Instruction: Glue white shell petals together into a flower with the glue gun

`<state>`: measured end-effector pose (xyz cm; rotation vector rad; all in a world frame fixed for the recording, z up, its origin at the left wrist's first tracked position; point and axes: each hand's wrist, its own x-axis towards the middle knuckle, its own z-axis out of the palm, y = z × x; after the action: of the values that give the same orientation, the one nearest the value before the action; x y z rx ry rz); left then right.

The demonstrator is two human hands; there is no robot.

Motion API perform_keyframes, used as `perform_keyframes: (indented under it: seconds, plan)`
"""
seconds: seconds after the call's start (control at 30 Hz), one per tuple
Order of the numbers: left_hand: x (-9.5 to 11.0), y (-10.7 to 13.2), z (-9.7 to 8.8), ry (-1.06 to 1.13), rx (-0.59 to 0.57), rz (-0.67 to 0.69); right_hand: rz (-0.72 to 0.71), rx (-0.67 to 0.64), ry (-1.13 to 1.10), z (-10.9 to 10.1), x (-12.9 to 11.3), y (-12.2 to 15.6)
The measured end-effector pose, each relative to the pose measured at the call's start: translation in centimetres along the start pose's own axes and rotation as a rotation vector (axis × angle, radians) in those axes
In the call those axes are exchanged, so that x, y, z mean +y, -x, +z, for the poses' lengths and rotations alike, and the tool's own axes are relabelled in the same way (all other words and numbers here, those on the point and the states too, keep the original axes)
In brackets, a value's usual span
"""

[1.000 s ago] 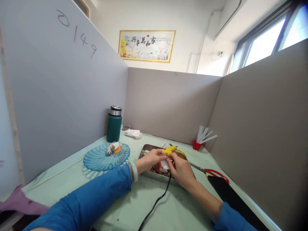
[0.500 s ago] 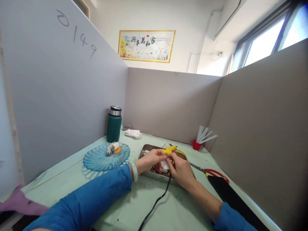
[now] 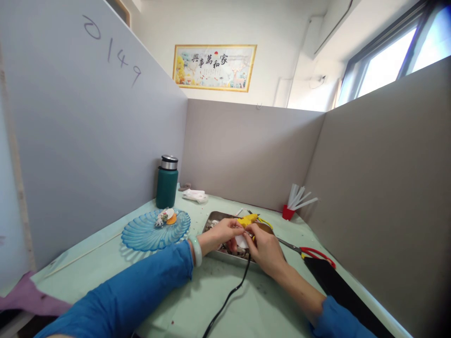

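Both hands meet over a metal tray (image 3: 213, 218) holding several small shells. My left hand (image 3: 221, 234), a pale bangle on its wrist, pinches a small white shell (image 3: 241, 241) from the left. My right hand (image 3: 265, 249) is closed round the grip of a yellow glue gun (image 3: 248, 219), whose nozzle points at the shell. The gun's black cord (image 3: 228, 296) trails toward me across the table.
A blue glass plate (image 3: 148, 234) with a few shells lies left of the tray, a green flask (image 3: 167, 182) behind it. Red-handled scissors (image 3: 310, 253) and a black sheet (image 3: 338, 286) lie right. A red cup of glue sticks (image 3: 289, 211) stands at the back. Partition walls enclose the table.
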<state>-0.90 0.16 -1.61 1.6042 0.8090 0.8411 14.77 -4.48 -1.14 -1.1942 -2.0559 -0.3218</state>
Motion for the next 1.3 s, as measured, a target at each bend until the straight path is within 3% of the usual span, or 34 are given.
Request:
perform_keyframes:
  seconds: [0.9, 1.3]
  plan:
    - [-1.2, -0.7, -0.5, -0.006, -0.018, 0.011, -0.004, -0.015, 0.014, 0.0, -0.1, 0.0]
    - [-0.8, -0.4, -0.3, -0.012, -0.010, -0.002, 0.002, -0.034, 0.020, 0.0, 0.0, 0.0]
